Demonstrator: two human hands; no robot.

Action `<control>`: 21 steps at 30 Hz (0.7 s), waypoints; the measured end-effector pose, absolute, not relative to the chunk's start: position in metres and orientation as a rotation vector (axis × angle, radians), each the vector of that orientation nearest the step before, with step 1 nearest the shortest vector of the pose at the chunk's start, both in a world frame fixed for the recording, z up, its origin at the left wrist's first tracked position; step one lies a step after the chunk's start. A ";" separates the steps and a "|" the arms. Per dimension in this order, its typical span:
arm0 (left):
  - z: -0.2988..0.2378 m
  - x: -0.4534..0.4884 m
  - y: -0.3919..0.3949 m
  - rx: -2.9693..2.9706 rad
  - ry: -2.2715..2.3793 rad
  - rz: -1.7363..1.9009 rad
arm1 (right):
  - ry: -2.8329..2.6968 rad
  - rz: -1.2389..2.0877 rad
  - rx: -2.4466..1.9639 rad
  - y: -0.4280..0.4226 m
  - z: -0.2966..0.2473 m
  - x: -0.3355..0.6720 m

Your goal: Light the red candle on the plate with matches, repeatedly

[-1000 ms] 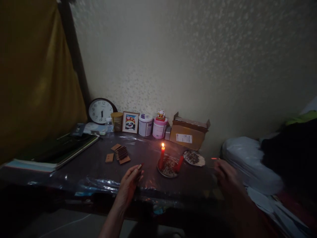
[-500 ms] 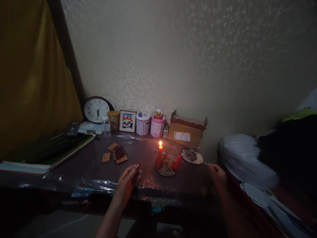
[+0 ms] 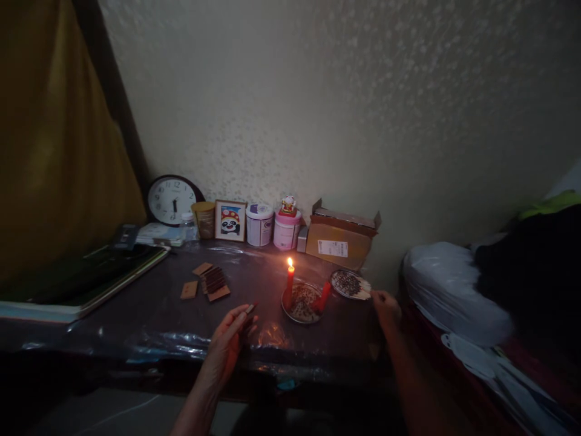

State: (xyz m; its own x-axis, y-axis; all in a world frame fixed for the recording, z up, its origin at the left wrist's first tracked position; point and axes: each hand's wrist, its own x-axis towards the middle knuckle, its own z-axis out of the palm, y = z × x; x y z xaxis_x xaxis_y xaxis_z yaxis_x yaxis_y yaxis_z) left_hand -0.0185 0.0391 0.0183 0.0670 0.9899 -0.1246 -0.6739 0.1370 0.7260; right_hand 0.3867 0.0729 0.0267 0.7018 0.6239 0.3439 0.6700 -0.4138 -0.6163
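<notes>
My left hand [image 3: 229,342] rests at the near edge of the dark table [image 3: 149,315], fingers curled round a small flat box, seemingly a matchbox [image 3: 249,310]. My right hand [image 3: 385,306] reaches to the edge of a small plate of matchsticks [image 3: 348,284], fingers closed; what they pinch is too dim to name. Between the hands stands a lit red candle [image 3: 288,283] in a round metal dish [image 3: 300,303], with an unlit red candle [image 3: 323,296] leaning at the dish's right rim.
Small brown cards [image 3: 209,283] lie left of the dish. Along the wall stand a clock [image 3: 171,200], a panda picture [image 3: 230,220], two tubs [image 3: 259,224] and a cardboard box [image 3: 341,239]. Books [image 3: 86,278] lie at left; bags and clothes [image 3: 454,290] at right.
My right hand has moved left and away from me, from beside the table to the plate of matchsticks. My left hand stayed put with the box. The view shifted slightly right.
</notes>
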 end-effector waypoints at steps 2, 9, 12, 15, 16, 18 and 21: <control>0.018 -0.018 0.039 0.569 0.707 1.355 | -0.994 -0.081 -2.158 0.076 0.025 0.386; 0.017 -0.016 0.036 0.586 0.715 1.325 | -0.988 -0.088 -2.184 0.081 0.021 0.387; 0.017 -0.015 0.036 0.592 0.717 1.318 | -0.989 -0.097 -2.162 0.080 0.020 0.388; 0.017 -0.014 0.035 0.595 0.721 1.313 | -0.975 -0.103 -2.126 0.078 0.020 0.389; 0.017 -0.014 0.035 0.598 0.722 1.313 | -0.971 -0.105 -2.108 0.077 0.020 0.390; 0.017 -0.014 0.035 0.605 0.722 1.314 | -0.964 -0.109 -2.065 0.074 0.023 0.391; 0.017 -0.014 0.034 0.606 0.717 1.307 | -0.960 -0.113 -1.986 0.066 0.032 0.393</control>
State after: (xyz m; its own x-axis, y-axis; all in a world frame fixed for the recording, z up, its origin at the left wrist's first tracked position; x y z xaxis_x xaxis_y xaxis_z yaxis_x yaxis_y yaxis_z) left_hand -0.0143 0.0342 0.0165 0.1091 0.9858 -0.1275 -0.6370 0.1678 0.7524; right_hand 0.3934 0.0664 0.0322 0.6944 0.5823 0.4227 0.6647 -0.2942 -0.6867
